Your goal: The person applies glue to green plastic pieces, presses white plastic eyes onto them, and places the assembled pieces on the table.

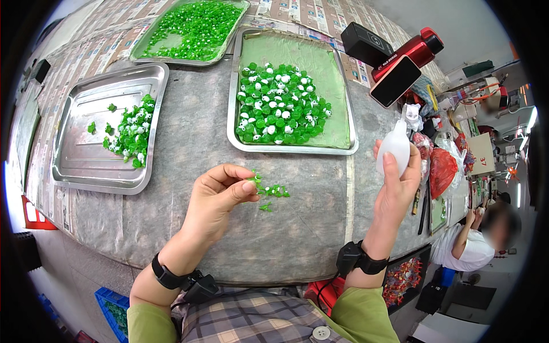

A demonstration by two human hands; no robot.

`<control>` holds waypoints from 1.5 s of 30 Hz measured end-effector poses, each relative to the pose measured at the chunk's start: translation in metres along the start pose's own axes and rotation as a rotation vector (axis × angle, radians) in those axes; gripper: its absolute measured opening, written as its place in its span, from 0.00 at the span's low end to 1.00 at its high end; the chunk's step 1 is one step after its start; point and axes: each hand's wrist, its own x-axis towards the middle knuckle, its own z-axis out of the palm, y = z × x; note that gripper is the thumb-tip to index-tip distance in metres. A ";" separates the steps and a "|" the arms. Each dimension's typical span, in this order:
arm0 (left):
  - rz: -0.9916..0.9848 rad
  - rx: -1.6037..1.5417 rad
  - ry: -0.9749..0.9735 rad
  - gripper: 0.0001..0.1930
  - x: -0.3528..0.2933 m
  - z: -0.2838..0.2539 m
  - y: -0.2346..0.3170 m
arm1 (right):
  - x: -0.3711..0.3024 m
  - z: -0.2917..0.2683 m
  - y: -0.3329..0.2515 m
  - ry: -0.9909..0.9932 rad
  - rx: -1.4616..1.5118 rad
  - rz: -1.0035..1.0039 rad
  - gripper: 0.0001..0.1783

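Between the thumb and fingers of my left hand (220,194) is a small green plastic piece (255,178), pinched above the table. Several more small green pieces (275,191) lie on the grey tabletop just right of those fingertips. My right hand (397,177) is wrapped round a white squeeze bottle (394,147), held upright with its nozzle pointing up. Ahead of my hands stands a metal tray (293,150) lined with green, heaped with green and white bead-like pieces (280,106). At the left, another metal tray (80,128) carries a cluster of green and white pieces (132,128).
A third tray (136,56) of green pieces sits at the far left. At the far right are a phone (396,82), a black box (366,43) and a red flask (409,52). Bags (443,171) crowd the right edge. Another person (466,248) sits beyond.
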 end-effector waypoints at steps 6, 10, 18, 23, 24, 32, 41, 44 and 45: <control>-0.011 -0.003 0.003 0.06 -0.001 0.000 0.002 | 0.008 -0.062 0.073 -0.011 -0.117 0.220 0.21; -0.024 -0.002 0.002 0.06 -0.001 0.000 0.002 | 0.005 -0.075 0.081 0.060 -0.238 0.229 0.21; -0.011 -0.007 0.003 0.06 -0.001 -0.004 0.000 | 0.024 0.004 0.018 -0.255 -0.783 -0.316 0.11; -0.022 -0.004 -0.002 0.06 0.002 -0.002 0.001 | 0.039 0.034 0.063 -0.564 -0.958 -0.322 0.10; -0.028 -0.003 -0.001 0.06 0.001 -0.002 0.002 | 0.040 0.037 0.069 -0.614 -1.020 -0.314 0.09; -0.051 0.002 -0.034 0.07 -0.001 -0.001 0.002 | 0.023 0.035 0.031 -0.528 -0.517 0.124 0.12; 0.015 -0.064 -0.117 0.06 -0.003 0.008 0.002 | -0.049 0.071 0.013 -0.667 0.437 0.506 0.14; 0.034 -0.092 -0.097 0.06 -0.003 0.005 0.000 | -0.055 0.074 0.015 -0.653 0.402 0.475 0.13; 0.044 -0.080 -0.099 0.06 -0.003 0.004 -0.001 | -0.056 0.074 0.017 -0.640 0.398 0.465 0.13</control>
